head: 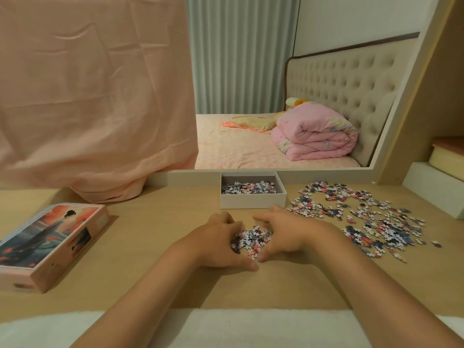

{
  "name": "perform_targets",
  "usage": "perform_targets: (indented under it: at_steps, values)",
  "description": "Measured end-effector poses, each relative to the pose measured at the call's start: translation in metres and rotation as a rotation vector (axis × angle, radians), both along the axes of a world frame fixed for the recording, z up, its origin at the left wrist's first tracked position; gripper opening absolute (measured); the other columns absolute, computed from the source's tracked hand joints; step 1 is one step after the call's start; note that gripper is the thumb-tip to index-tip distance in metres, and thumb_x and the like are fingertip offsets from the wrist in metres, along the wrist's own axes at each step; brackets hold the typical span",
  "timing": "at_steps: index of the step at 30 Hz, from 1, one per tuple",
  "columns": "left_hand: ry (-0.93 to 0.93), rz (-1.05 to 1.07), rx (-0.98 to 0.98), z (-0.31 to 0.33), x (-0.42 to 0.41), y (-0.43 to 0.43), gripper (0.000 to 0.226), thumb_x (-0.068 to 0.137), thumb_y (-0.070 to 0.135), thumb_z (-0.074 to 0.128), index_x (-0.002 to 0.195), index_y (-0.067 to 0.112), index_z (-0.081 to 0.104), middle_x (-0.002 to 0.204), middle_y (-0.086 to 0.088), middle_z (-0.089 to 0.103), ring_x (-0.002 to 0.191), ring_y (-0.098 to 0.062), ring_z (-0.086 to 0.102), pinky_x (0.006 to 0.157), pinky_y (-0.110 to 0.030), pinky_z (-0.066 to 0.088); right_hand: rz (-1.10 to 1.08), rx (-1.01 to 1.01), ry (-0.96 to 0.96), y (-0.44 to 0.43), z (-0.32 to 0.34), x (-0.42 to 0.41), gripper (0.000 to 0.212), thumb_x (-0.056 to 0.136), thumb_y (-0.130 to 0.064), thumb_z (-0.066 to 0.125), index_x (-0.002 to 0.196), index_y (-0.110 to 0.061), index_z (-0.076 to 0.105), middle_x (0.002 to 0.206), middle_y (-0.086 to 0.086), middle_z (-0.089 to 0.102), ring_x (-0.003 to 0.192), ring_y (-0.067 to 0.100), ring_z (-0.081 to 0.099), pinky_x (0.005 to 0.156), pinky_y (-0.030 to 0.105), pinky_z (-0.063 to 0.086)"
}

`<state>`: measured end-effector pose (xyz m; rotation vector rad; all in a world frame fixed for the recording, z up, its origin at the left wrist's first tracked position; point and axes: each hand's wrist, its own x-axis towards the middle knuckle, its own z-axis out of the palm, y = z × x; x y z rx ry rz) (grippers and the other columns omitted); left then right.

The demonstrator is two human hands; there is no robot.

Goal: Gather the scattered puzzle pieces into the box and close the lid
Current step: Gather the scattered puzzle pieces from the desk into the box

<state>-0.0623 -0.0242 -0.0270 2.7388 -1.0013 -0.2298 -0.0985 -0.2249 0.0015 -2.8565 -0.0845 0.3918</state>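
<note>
**Inspector:** Left side?
**Surveyor:** Blocked at the far left edge by lid (50, 244), flat on table (150, 222). Open bare wood from lid across to left hand (221, 237).
**Inspector:** Centre?
**Surveyor:** Shut off. Left hand and right hand (288, 234) cupped round heap (251, 238), thumbs almost meeting on the near side. Near wall of box (253, 200) just beyond the fingers; open from above.
**Inspector:** Right?
**Surveyor:** Littered with scattered pieces (364, 217) from beside box outward. White ledge (437, 192) at the table's end.
**Inspector:** Rear?
**Surveyor:** Closed by mirror (276, 96) behind box. Pink cloth (95, 96) draped onto table at rear left.
</note>
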Motion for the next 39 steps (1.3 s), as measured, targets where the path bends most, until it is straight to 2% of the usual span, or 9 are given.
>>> perform_targets:
  at_steps: [2,7,13,19,25,28,32,36,39]
  values:
    - [-0.024,-0.013,-0.051,-0.003,0.001,-0.006,0.08,0.066,0.077,0.064,0.13,0.03,0.053,0.118,0.005,0.038,0.116,-0.011,0.035,0.099,-0.035,0.042,0.025,-0.03,0.03,0.001,0.001,0.005,0.104,0.06,-0.057,0.087,0.148,-0.03,0.04,0.141,-0.001,0.041,0.127,0.025,0.049,0.106,0.046,0.044]
    - [-0.012,-0.003,-0.161,-0.006,0.01,-0.009,0.058,0.08,0.054,0.07,0.131,0.028,0.06,0.111,0.004,0.047,0.102,-0.011,0.051,0.092,-0.028,0.044,0.039,0.089,0.005,0.008,0.003,0.014,0.069,0.073,-0.038,0.086,0.135,-0.024,0.059,0.118,-0.001,0.067,0.099,0.016,0.063,0.088,0.03,0.05]
    - [-0.037,0.018,-0.265,-0.001,0.016,-0.007,0.032,0.081,0.035,0.077,0.111,0.025,0.071,0.099,0.002,0.06,0.087,-0.012,0.059,0.078,-0.025,0.047,-0.003,0.156,-0.101,0.015,-0.004,0.02,0.037,0.075,-0.031,0.086,0.11,-0.025,0.075,0.091,-0.009,0.066,0.087,0.012,0.065,0.074,0.025,0.048]
    - [0.011,0.084,-0.362,-0.003,0.018,-0.007,0.019,0.081,0.028,0.078,0.099,0.022,0.074,0.083,0.01,0.064,0.068,0.002,0.058,0.068,-0.018,0.049,-0.058,0.244,-0.131,0.016,-0.008,0.022,0.028,0.074,-0.029,0.087,0.101,-0.025,0.077,0.08,-0.012,0.067,0.076,0.006,0.063,0.069,0.022,0.048]
    - [-0.005,0.157,-0.43,-0.01,0.022,-0.01,0.01,0.084,0.024,0.073,0.093,0.025,0.073,0.081,0.013,0.066,0.076,-0.005,0.06,0.063,-0.015,0.042,-0.126,0.392,-0.173,0.016,-0.014,0.022,0.019,0.077,-0.021,0.085,0.095,-0.02,0.078,0.069,-0.013,0.066,0.058,-0.002,0.058,0.054,0.013,0.041]
    - [0.094,0.208,-0.531,-0.012,0.023,-0.011,0.008,0.082,0.017,0.075,0.087,0.023,0.071,0.077,0.009,0.069,0.07,-0.006,0.063,0.067,-0.021,0.05,-0.211,0.555,-0.15,0.015,-0.019,0.021,0.013,0.077,-0.014,0.084,0.088,-0.014,0.077,0.071,-0.002,0.071,0.06,0.01,0.064,0.062,0.028,0.057]
    - [0.303,0.252,-0.793,-0.003,0.027,-0.012,0.01,0.081,0.003,0.076,0.087,0.01,0.071,0.076,-0.004,0.07,0.064,-0.01,0.063,0.067,-0.028,0.055,-0.348,0.913,-0.153,0.014,-0.015,0.02,0.011,0.076,0.006,0.08,0.079,-0.001,0.072,0.071,0.014,0.067,0.063,0.024,0.063,0.069,0.039,0.058]
    - [0.39,0.269,-0.927,0.024,0.042,-0.022,0.01,0.083,0.0,0.073,0.089,0.007,0.07,0.076,-0.006,0.07,0.065,-0.01,0.066,0.064,-0.02,0.055,-0.323,0.872,-0.227,0.007,0.011,0.038,0.016,0.076,-0.002,0.083,0.089,-0.001,0.074,0.079,0.009,0.07,0.069,0.02,0.068,0.077,0.04,0.062]
    - [0.373,0.244,-0.934,0.047,0.064,-0.031,0.008,0.085,0.001,0.072,0.09,0.006,0.069,0.079,-0.009,0.071,0.068,-0.013,0.067,0.065,-0.021,0.056,-0.345,0.891,-0.292,0.0,0.03,0.058,0.021,0.075,0.0,0.083,0.093,0.002,0.072,0.085,0.011,0.069,0.071,0.021,0.068,0.074,0.037,0.063]
